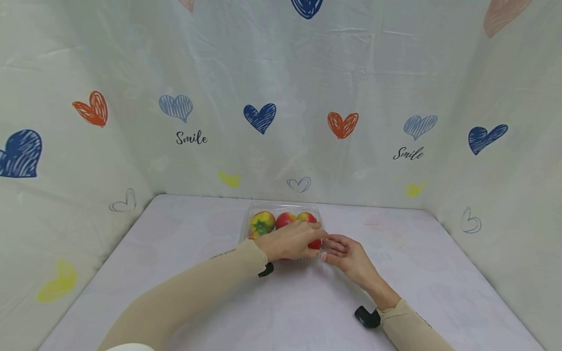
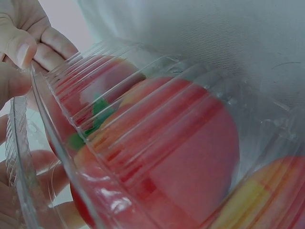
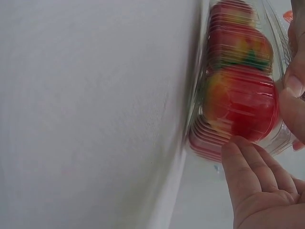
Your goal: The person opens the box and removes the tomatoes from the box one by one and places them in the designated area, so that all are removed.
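Observation:
A clear plastic clamshell box [image 1: 246, 229] holds several red-and-yellow fruits [image 1: 262, 222] with green leafy tops, perhaps tomatoes. My left hand [image 1: 291, 240] reaches across it and pinches the plastic edge at its right end; some of its fingers show through the plastic in the left wrist view. At the same end my right hand [image 1: 351, 258] has its thumb near the rim, while its fairly straight fingers [image 3: 243, 167] touch the end wall. Along the left side of the left wrist view, two plastic rims [image 2: 62, 152] stand slightly apart. Ridged plastic covers the red fruit [image 2: 176, 148].
The box stands on a pale table [image 1: 210, 312] near its back edge. Behind it hangs a white curtain [image 1: 373, 175] printed with hearts and words, which also encloses both sides. Black wrist devices [image 1: 367, 317] show under the sleeves.

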Demonstrator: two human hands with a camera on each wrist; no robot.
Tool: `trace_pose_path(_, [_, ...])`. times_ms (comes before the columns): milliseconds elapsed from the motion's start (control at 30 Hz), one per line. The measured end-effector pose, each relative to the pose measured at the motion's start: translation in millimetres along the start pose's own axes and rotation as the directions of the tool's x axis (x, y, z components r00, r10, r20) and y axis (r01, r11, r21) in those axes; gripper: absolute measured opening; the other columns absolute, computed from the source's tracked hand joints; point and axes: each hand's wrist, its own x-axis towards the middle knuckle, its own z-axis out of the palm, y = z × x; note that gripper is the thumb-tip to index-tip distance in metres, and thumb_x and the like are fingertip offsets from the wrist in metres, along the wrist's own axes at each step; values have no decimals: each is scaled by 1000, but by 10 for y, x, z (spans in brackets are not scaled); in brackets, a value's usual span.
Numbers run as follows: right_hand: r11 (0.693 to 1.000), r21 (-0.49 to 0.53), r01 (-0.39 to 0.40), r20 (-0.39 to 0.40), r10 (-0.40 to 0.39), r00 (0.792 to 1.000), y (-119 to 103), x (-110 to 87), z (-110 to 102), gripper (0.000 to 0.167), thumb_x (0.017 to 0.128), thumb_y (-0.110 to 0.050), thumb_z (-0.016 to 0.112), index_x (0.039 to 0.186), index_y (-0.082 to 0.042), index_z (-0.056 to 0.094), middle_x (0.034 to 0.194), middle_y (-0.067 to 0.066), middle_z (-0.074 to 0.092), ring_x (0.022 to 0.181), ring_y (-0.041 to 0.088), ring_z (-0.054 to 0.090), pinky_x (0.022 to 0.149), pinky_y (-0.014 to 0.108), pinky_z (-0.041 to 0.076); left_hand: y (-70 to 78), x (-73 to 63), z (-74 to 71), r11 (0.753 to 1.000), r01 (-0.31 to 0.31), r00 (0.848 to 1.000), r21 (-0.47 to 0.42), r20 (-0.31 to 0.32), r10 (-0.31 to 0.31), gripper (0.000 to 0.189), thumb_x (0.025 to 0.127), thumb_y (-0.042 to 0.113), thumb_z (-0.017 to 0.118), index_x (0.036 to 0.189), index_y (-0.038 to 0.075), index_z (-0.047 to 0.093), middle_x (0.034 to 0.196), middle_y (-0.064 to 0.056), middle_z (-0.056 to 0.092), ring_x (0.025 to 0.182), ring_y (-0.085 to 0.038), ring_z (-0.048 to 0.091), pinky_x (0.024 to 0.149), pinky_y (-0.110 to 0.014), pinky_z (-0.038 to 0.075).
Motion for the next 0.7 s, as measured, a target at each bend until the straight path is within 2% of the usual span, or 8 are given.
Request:
trace_pose_path(300, [1000,1,1,4,-1,1000,-21,-10,1,65,82,-17,77,136,1,46,132,19,56,114,30,60,88,29,53,15,-2,-21,1000,20,1000,-9,10,-20,48,89,36,67,135,23,56,139,-3,52,123,-19,53,101,-36,46])
trace_pose_path(700, [999,29,-31,-42,32,999,-19,-15,22,62,81,-17,77,135,-2,49,131,16,58,113,27,61,88,28,54,11,12,-1,1000,5,1000,6,-1,-5,46,90,34,66,134,21,57,137,-4,53,114,-17,59,97,-32,49])
